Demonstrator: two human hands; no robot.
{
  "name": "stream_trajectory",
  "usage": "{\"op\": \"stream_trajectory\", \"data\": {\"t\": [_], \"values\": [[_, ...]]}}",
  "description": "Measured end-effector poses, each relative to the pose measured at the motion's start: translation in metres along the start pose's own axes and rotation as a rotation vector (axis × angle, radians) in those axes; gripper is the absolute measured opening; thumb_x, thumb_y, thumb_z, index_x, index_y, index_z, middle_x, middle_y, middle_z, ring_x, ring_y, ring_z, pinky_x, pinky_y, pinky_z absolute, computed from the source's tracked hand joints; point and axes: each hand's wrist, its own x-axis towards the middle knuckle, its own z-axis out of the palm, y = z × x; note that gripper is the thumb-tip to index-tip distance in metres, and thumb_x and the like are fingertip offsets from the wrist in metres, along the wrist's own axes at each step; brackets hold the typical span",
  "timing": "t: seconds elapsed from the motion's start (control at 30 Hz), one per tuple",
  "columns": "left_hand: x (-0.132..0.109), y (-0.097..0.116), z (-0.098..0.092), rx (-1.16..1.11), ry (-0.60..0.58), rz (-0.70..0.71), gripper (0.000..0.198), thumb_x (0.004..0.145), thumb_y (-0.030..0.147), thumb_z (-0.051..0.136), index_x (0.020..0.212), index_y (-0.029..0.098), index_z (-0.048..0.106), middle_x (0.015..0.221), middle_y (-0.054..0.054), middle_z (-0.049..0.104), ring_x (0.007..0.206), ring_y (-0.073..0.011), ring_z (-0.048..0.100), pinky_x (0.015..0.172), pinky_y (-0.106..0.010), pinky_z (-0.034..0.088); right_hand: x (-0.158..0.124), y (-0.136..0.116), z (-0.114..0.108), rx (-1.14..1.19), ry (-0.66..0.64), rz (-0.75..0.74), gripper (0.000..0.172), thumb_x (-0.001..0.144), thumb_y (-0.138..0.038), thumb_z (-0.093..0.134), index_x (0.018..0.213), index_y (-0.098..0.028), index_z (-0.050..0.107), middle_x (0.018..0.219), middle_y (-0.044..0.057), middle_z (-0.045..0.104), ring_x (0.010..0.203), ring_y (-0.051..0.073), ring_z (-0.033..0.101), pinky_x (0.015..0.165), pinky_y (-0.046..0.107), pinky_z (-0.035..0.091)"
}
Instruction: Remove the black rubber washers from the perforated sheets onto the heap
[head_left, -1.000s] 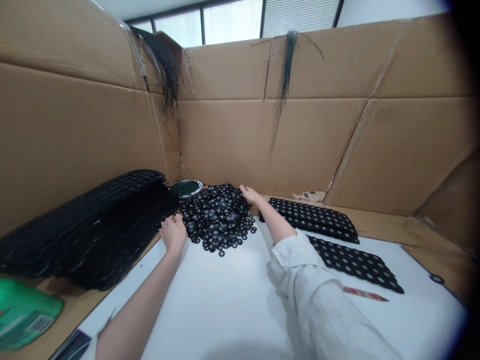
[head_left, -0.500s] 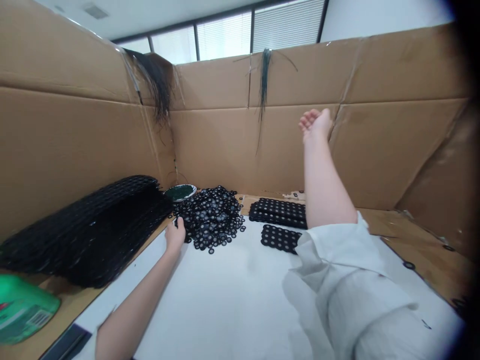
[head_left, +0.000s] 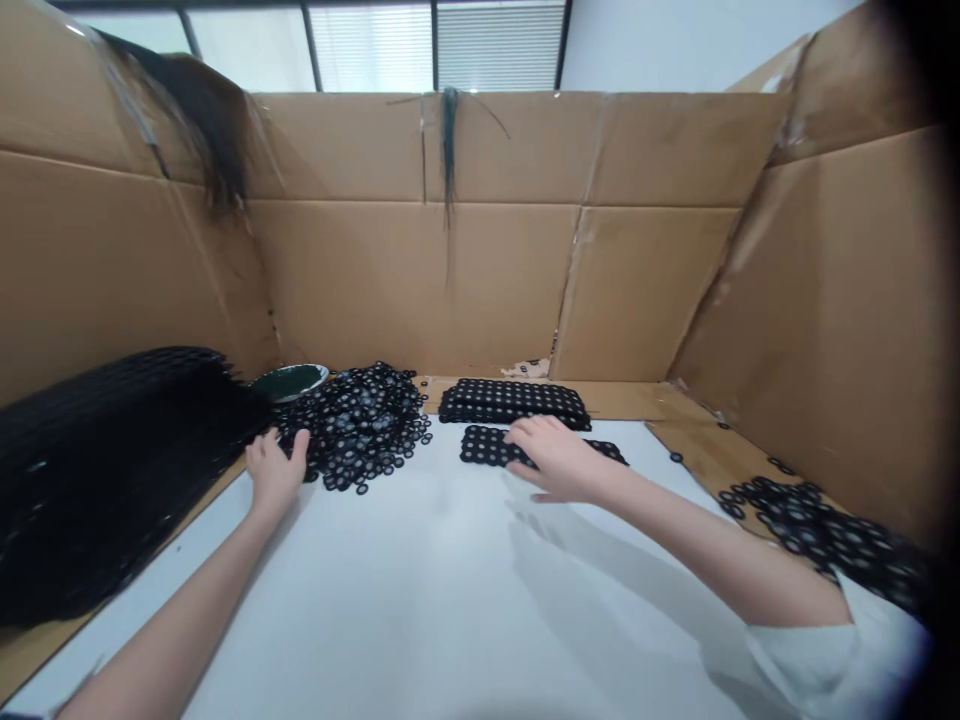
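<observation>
My left hand (head_left: 276, 470) is at the left edge of a heap of small black rings (head_left: 367, 420), with its thumb apart from its fingers and nothing visible between them. My right hand (head_left: 555, 458) reaches over a narrow flat mat of joined black rings (head_left: 480, 446) on the white board, fingers spread. It covers the mat's middle; whether it touches the mat I cannot tell. Just behind lies a thicker stack of similar ring mats (head_left: 514, 395).
A large bundle of black strands (head_left: 90, 470) lies at the left, beside a shallow dish (head_left: 291, 382) of dark green material. More loose black rings (head_left: 817, 525) are at the right. Cardboard walls (head_left: 420, 290) surround the white board (head_left: 375, 600); a dark green tuft (head_left: 448, 140) hangs from the back wall.
My right hand has come down from high before the back wall to the flat mat, its fingers now spread. My left hand stays by the heap, thumb wider apart. The view has turned right.
</observation>
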Motion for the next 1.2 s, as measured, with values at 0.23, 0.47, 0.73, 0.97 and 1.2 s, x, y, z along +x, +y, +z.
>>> {"op": "stream_trajectory", "data": {"t": [0.23,0.47,0.73,0.97,1.2], "values": [[-0.031,0.038,0.025,0.34,-0.372,0.787,0.064,0.071,0.051,0.045,0.129,0.028,0.03,0.142,-0.005,0.015,0.128,-0.0304,0.007,0.098,-0.055,-0.002,-0.062,0.026,0.045,0.092,-0.032,0.282,0.032,0.078,-0.044,0.045,0.093,-0.017,0.051,0.096,0.011,0.054,0.087,0.022,0.05,0.072,0.034,0.039],[-0.024,0.046,0.047,0.292,-0.271,0.936,0.063,0.074,0.052,0.038,0.13,0.024,0.03,0.139,-0.007,0.022,0.128,-0.0278,0.014,0.1,-0.052,-0.005,-0.075,0.034,0.084,0.17,0.06,0.273,0.015,0.082,-0.024,0.043,0.089,-0.017,0.054,0.093,0.008,0.054,0.087,0.019,0.049,0.072,0.033,0.04],[-0.022,0.062,0.065,0.241,-0.311,0.946,0.056,0.073,0.055,0.038,0.121,0.026,0.044,0.134,-0.009,0.034,0.124,-0.0295,0.025,0.101,-0.052,0.001,-0.076,0.034,0.091,0.239,0.095,0.269,0.014,0.084,-0.019,0.039,0.081,-0.018,0.052,0.086,0.006,0.054,0.081,0.019,0.05,0.07,0.033,0.042],[-0.055,0.136,0.092,0.233,-0.466,0.815,0.05,0.079,0.046,0.034,0.113,0.013,0.049,0.117,-0.014,0.052,0.115,-0.0262,0.038,0.101,-0.043,0.012,-0.078,0.035,0.093,0.291,0.095,0.232,0.014,0.082,-0.008,0.035,0.078,-0.018,0.044,0.079,0.005,0.051,0.075,0.017,0.046,0.065,0.031,0.041],[-0.076,0.171,0.14,0.125,-0.476,0.668,0.037,0.077,0.036,0.04,0.099,0.01,0.054,0.108,-0.018,0.054,0.108,-0.0324,0.041,0.092,-0.045,0.027,-0.08,0.048,0.088,0.144,0.096,0.278,0.019,0.08,-0.007,0.031,0.09,-0.016,0.044,0.083,0.008,0.05,0.076,0.019,0.047,0.067,0.031,0.04]]}}
